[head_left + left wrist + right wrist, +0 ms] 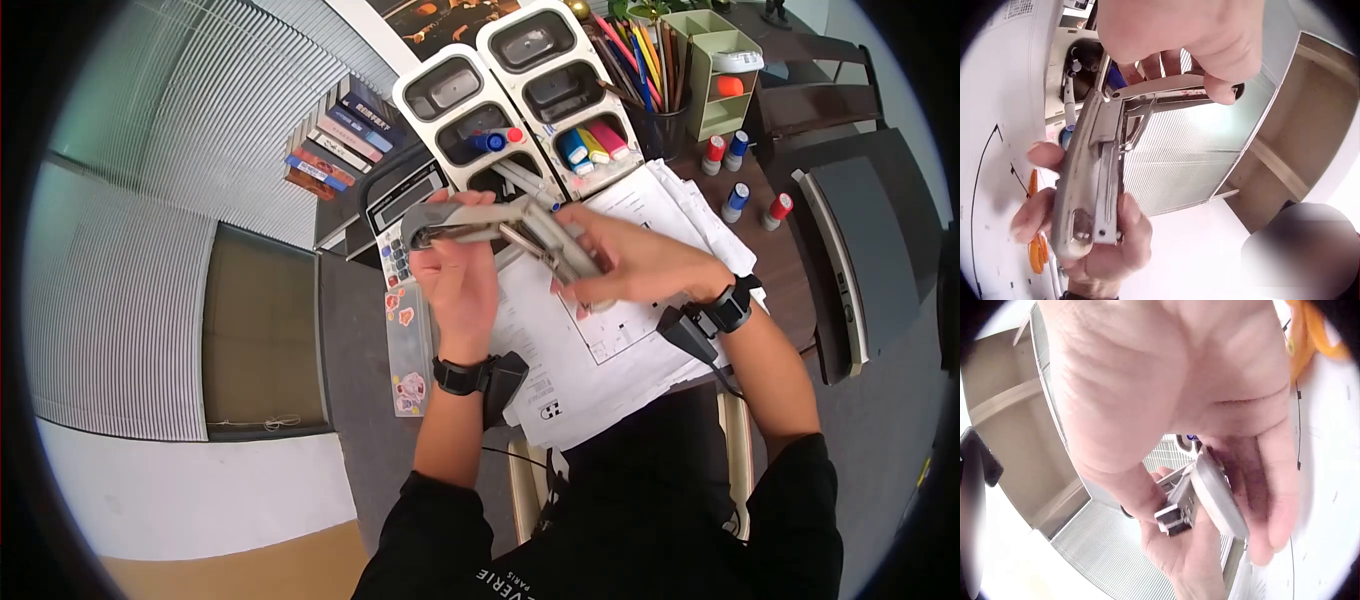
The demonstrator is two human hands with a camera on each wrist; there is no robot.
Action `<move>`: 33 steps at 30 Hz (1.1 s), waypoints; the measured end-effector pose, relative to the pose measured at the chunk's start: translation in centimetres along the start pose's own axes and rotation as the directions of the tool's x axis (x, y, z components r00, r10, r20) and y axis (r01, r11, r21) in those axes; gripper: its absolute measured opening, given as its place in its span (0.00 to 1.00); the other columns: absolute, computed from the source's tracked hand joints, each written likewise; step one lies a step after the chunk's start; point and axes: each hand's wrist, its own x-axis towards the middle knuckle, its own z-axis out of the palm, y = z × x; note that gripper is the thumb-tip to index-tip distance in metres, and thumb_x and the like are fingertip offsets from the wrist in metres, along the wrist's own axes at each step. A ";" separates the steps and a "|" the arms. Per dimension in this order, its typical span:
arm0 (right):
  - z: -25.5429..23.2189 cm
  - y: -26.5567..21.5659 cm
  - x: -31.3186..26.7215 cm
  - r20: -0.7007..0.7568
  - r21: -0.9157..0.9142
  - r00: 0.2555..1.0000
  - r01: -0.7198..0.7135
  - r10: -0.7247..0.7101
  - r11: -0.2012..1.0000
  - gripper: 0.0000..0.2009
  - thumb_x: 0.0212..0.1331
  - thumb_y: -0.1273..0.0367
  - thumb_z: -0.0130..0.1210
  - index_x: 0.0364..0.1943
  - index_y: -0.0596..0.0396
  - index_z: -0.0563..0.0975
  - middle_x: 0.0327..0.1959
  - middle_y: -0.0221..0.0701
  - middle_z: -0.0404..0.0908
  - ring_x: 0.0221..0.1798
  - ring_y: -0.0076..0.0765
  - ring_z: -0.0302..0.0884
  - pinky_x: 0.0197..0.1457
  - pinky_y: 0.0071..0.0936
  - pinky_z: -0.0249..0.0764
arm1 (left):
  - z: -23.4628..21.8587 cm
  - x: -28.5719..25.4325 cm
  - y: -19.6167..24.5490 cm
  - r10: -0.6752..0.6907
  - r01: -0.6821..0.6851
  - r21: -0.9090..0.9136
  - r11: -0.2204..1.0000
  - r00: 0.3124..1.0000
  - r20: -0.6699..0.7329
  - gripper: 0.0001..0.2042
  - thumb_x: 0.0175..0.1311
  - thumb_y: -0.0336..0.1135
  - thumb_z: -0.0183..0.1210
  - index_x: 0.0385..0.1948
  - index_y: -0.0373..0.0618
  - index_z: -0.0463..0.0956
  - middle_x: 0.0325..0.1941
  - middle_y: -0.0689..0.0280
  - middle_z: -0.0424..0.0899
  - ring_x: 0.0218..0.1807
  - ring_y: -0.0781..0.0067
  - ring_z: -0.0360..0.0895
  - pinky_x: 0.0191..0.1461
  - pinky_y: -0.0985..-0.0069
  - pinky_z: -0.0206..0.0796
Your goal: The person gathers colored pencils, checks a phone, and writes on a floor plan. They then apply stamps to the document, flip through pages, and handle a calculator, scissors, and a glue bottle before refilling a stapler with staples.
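Both hands hold a grey and beige metal stapler, its two arms spread wide apart at the hinge. In the head view the left hand grips the grey end, and the right hand has thumb and fingers around the other part. The left wrist view shows the stapler's metal rail between the right hand's thumb and fingers, while the left hand pinches the other arm. From the right wrist, the stapler's square metal end shows beside the right thumb.
Printed papers lie under the hands. Behind stand a white organizer with markers, a pen cup and a green holder. Small red and blue stamps stand at right; a stickered clear case lies at left.
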 end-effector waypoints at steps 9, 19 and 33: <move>-0.6 -1.5 -0.2 -0.150 -0.081 0.988 0.017 -0.029 0.997 0.35 0.59 0.76 0.63 0.72 0.61 0.62 0.30 0.31 0.80 0.25 0.22 0.79 0.29 0.21 0.76 | -0.6 0.4 -0.4 0.090 -0.055 0.165 0.985 0.974 -0.209 0.22 0.73 0.47 0.57 0.58 0.40 0.71 0.58 0.58 0.79 0.63 0.61 0.74 0.69 0.56 0.64; -0.4 -1.4 -0.8 -0.074 -0.074 0.992 0.093 -0.098 0.993 0.39 0.53 0.75 0.67 0.72 0.61 0.63 0.32 0.30 0.81 0.28 0.19 0.76 0.33 0.20 0.73 | -1.4 0.9 -0.1 0.029 -0.012 0.062 0.998 0.956 -0.293 0.21 0.74 0.51 0.55 0.54 0.43 0.74 0.55 0.66 0.80 0.58 0.70 0.75 0.65 0.63 0.65; -0.6 -1.2 -0.8 -0.009 -0.052 0.989 0.148 -0.148 0.988 0.40 0.51 0.76 0.67 0.72 0.54 0.64 0.39 0.32 0.83 0.35 0.22 0.81 0.35 0.20 0.77 | -1.2 0.9 -0.4 -0.086 0.080 -0.032 0.996 0.910 -0.406 0.26 0.73 0.60 0.49 0.58 0.48 0.72 0.57 0.69 0.78 0.54 0.67 0.76 0.63 0.64 0.65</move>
